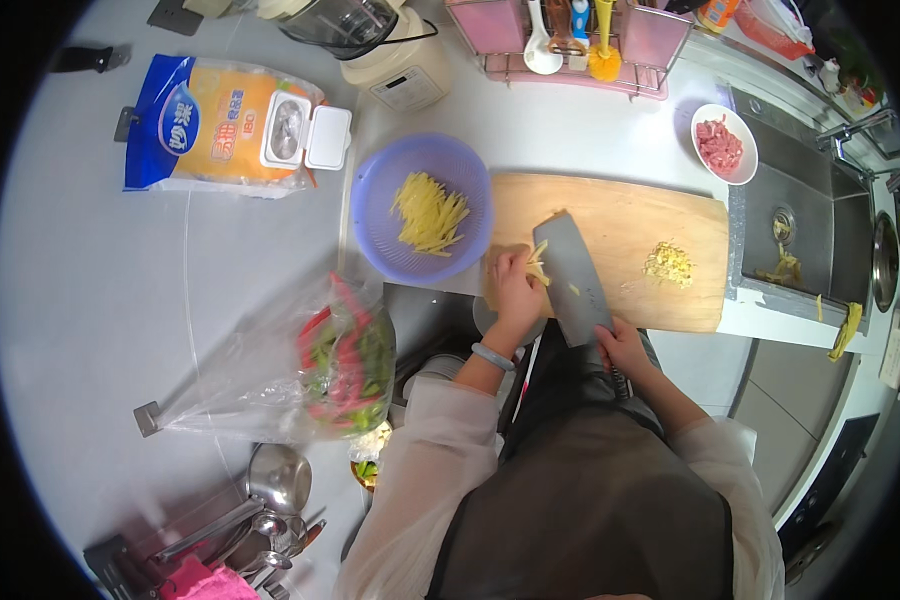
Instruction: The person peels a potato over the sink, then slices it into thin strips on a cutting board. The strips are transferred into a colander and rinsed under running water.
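My right hand (pixel 622 349) grips the handle of a broad cleaver (pixel 572 277), whose blade lies over the left part of a wooden cutting board (pixel 615 210). At the board's left edge, my left hand (pixel 516 289) has its fingers closed around pale yellow strips (pixel 537 264), which stick out beside the blade. One small yellow piece clings to the blade's face. Farther right on the board is a little heap of finely chopped yellow bits (pixel 669 264). A blue-purple plastic colander (pixel 367 225) adjoins the board's left end, with a pile of pale yellow shreds (pixel 429 214) inside.
A white bowl of cut raw meat (pixel 718 147) stands by the steel sink (pixel 810 195), which holds peelings. Behind are a utensil rack (pixel 570 71) and a blender (pixel 397 67). A clear bag of red and green peppers (pixel 345 367) hangs at left, above a steel pot (pixel 279 476).
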Demonstrator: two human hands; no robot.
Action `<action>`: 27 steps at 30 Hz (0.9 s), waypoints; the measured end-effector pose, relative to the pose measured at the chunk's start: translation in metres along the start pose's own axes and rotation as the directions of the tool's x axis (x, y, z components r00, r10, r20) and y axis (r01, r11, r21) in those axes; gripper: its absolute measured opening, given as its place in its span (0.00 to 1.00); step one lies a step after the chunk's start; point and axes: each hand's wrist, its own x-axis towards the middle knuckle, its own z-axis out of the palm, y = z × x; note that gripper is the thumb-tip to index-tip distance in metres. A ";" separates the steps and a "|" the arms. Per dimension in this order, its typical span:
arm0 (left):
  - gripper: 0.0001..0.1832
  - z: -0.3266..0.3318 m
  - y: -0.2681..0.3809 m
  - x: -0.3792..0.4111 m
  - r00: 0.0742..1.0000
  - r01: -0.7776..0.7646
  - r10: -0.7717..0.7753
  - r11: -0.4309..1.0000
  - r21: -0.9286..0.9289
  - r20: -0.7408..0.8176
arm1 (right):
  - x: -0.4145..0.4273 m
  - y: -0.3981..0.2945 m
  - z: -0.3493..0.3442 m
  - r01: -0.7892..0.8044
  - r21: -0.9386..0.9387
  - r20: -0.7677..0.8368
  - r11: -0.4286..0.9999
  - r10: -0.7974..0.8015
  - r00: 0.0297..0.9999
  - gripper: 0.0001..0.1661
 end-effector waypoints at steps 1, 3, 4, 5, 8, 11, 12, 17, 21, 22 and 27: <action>0.29 0.001 -0.001 0.000 1.000 -0.011 0.011 1.000 -0.010 -0.014 | 0.003 -0.004 0.008 0.005 -0.027 0.032 1.000 -0.004 0.999 0.09; 0.27 0.003 -0.005 -0.002 0.998 0.033 -0.039 0.995 -0.093 -0.059 | 0.008 -0.003 0.019 -0.007 -0.012 0.043 1.000 0.007 0.999 0.09; 0.27 0.004 -0.008 -0.003 0.997 0.024 -0.031 0.995 -0.098 -0.074 | 0.010 -0.005 0.023 -0.011 -0.007 0.049 1.000 0.011 0.999 0.09; 0.26 0.005 -0.010 -0.004 0.996 0.015 -0.024 0.995 -0.103 -0.089 | 0.008 -0.007 0.025 -0.017 0.000 0.046 1.000 0.017 0.999 0.09; 0.24 0.001 -0.001 -0.007 0.994 0.027 -0.056 0.957 -0.289 -0.092 | -0.006 -0.024 0.023 -0.013 0.000 0.037 1.000 0.013 0.999 0.09; 0.23 -0.027 0.019 -0.001 0.980 -0.119 0.073 0.961 -0.248 -0.185 | -0.019 -0.050 0.027 0.026 -0.019 0.040 0.999 -0.025 0.999 0.10; 0.27 -0.046 0.031 0.001 0.997 -0.051 0.020 0.896 -0.440 -0.075 | -0.024 -0.067 0.032 0.044 -0.035 0.047 0.998 -0.042 0.998 0.10; 0.44 -0.124 0.067 0.015 0.934 -0.347 0.356 0.921 0.179 -0.019 | -0.010 -0.124 0.068 0.105 -0.013 0.115 0.994 -0.102 0.988 0.10; 0.45 -0.143 0.051 0.038 0.958 -0.247 0.282 0.904 0.348 -0.051 | -0.001 -0.147 0.082 0.120 -0.074 0.182 0.990 -0.105 0.978 0.10; 0.45 -0.145 0.043 0.046 0.967 -0.189 0.237 0.913 0.362 -0.093 | -0.004 -0.149 0.083 0.112 -0.103 0.194 0.988 -0.091 0.977 0.10; 0.35 -0.146 -0.046 0.090 0.908 0.089 0.039 0.955 0.282 -0.417 | -0.026 -0.141 0.072 0.093 -0.111 0.208 0.989 -0.069 0.976 0.10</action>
